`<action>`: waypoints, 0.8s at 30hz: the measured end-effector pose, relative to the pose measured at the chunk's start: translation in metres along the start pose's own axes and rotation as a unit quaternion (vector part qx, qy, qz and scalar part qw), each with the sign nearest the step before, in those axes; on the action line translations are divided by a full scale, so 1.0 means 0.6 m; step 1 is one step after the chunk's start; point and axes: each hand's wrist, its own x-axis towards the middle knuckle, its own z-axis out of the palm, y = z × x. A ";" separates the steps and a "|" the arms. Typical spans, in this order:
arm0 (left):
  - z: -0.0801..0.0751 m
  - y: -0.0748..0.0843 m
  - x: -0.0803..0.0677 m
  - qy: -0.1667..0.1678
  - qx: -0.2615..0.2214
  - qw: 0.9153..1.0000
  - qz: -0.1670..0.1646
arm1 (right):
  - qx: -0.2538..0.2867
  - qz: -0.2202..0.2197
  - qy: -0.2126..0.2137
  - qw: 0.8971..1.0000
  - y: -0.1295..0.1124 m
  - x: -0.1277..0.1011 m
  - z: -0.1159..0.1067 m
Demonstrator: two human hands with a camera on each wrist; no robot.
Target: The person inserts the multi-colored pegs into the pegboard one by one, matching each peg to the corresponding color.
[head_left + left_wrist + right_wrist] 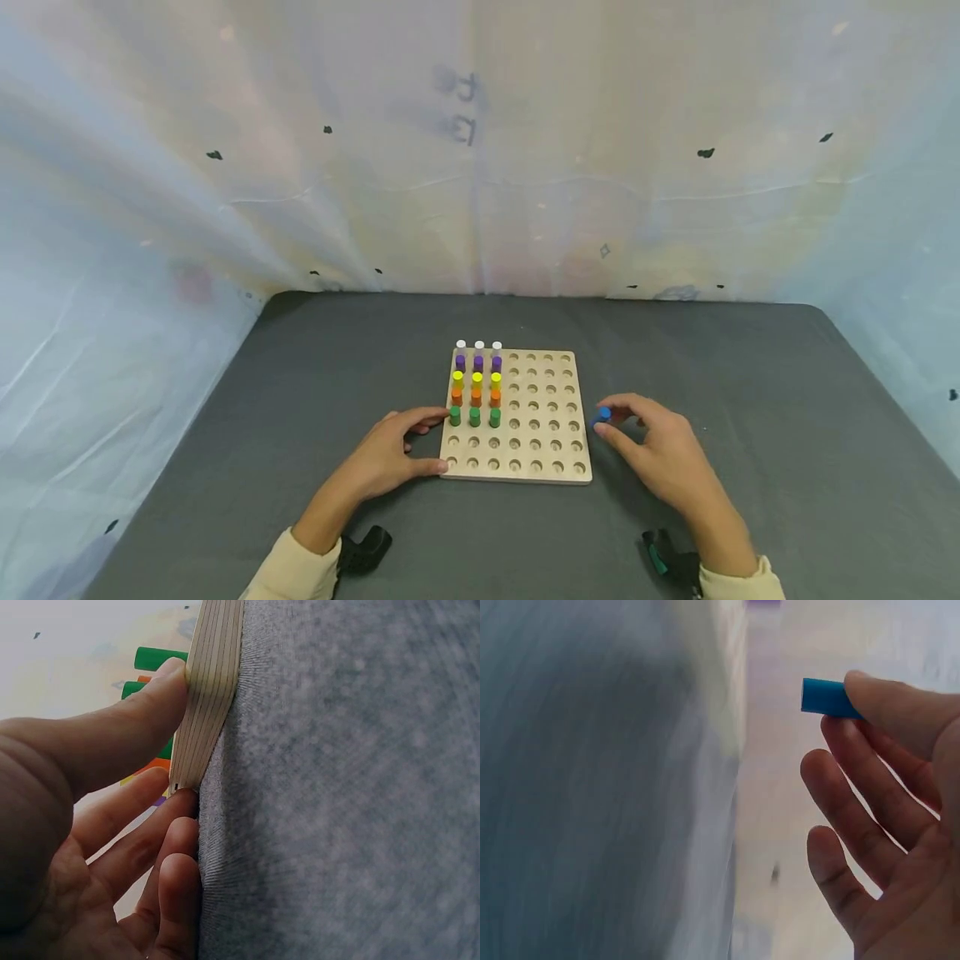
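A light wooden pegboard (pixel 534 478) lies on the grey table, its holes in rows. Three short columns of pegs stand at its left: white, purple, yellow, orange and green pegs (pixel 475 417). My left hand (pixel 386 454) holds the board's left side, with the thumb (pixel 161 694) at the near corner and the index finger beside the green row. Just off the right edge, my right hand (pixel 660 454) pinches a blue peg (pixel 826 697) between thumb and fingertips. The other fingers of that hand are loosely bent.
Dark cloth covers the table (pixel 765 400). A pale hanging sheet (pixel 570 167) with dark marks encloses the back and sides. Black wrist mounts (pixel 365 550) sit below both hands, beside cream sleeves (pixel 292 571).
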 end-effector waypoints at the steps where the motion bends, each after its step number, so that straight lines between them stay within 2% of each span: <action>1: -0.001 0.000 0.000 0.000 0.001 1.000 0.000 | 0.009 -0.009 -0.008 1.000 -0.013 0.007 0.008; 7: -0.004 0.001 0.000 -0.005 0.000 1.000 0.005 | 0.031 -0.061 -0.068 0.995 -0.106 0.047 0.056; 11: -0.005 -0.001 0.001 -0.007 0.000 1.000 0.007 | 0.051 -0.079 -0.096 0.991 -0.153 0.065 0.086; 18: -0.002 -0.003 0.004 -0.015 -0.004 0.999 0.030 | 0.058 -0.081 -0.105 0.989 -0.180 0.062 0.134; 24: -0.004 -0.004 0.005 -0.010 0.003 1.000 0.029 | 0.038 -0.073 -0.112 0.990 -0.192 0.062 0.162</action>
